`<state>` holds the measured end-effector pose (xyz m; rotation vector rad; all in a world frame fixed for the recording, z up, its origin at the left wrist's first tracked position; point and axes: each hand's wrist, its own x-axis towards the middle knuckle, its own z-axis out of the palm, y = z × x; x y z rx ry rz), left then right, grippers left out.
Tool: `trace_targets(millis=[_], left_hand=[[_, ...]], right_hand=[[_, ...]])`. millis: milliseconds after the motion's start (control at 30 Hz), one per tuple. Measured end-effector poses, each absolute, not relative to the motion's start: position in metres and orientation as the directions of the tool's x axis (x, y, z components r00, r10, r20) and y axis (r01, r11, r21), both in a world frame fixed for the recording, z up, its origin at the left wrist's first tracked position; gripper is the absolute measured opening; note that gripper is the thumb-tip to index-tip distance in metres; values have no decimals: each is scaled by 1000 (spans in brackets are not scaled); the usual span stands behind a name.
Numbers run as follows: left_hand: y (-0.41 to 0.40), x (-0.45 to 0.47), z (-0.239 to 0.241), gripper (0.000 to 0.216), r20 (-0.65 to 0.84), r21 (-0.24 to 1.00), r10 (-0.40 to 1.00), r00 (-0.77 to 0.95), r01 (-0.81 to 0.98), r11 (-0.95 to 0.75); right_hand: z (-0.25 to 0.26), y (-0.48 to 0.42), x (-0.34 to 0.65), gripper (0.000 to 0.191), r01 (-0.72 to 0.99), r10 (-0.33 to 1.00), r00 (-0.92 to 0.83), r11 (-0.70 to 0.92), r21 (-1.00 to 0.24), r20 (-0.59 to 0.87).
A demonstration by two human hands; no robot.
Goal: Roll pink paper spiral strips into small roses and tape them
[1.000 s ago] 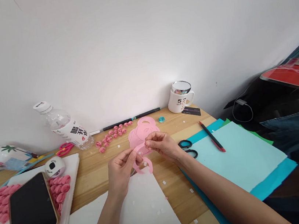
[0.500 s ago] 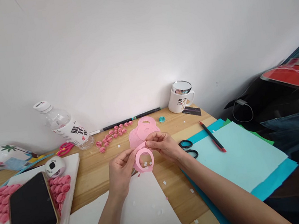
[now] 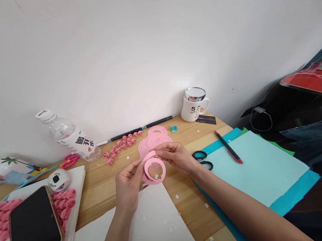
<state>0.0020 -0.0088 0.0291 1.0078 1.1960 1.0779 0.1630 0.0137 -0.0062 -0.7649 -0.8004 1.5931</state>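
A pink paper spiral strip [image 3: 153, 170] hangs in a loose ring between both hands above the wooden table [image 3: 104, 184]. My left hand [image 3: 129, 184] pinches its left side with thumb and fingers. My right hand [image 3: 176, 156] pinches its top end from the right. Just behind the hands lies a pile of pink paper spirals [image 3: 154, 137]. Several small rolled pink paper roses [image 3: 121, 145] lie in a loose row to the left of that pile.
A phone [image 3: 33, 232] rests on a white board covered with pink paper roses [image 3: 66, 199]. A water bottle [image 3: 69, 135], pink scissors [image 3: 70, 160], black scissors [image 3: 202, 159], a red pencil [image 3: 228, 146], a mug [image 3: 194, 104] and blue paper sheets [image 3: 257, 166] lie around. White paper [image 3: 152, 229] is nearest me.
The pink strip, dangling as an open curl a second ago, now forms a wider closed ring between the fingers. Both hands stay in about the same place.
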Motion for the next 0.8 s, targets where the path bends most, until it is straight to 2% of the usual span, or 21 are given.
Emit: trace_targets(millis=[200,600,700,800], left_hand=[[-9,3,30,32,-207,967,976,75,-134,215],[-8,-2,28,35,-231,947,950,210,-176,269],[-8,-2,29,36,-229,950,944,236,-160,270],[-8,-2,27,28,-205,969,961,184,-102,226]], right_hand=[[-7,15,165,17,-560,991,-124,-108,-821,-45],[-5,17,164,17,-641,995,-4,-78,-763,-99],[-6,18,164,21,-627,994,-17,-94,-773,-107],[-6,18,164,19,-619,995,-5,-85,-781,-104]])
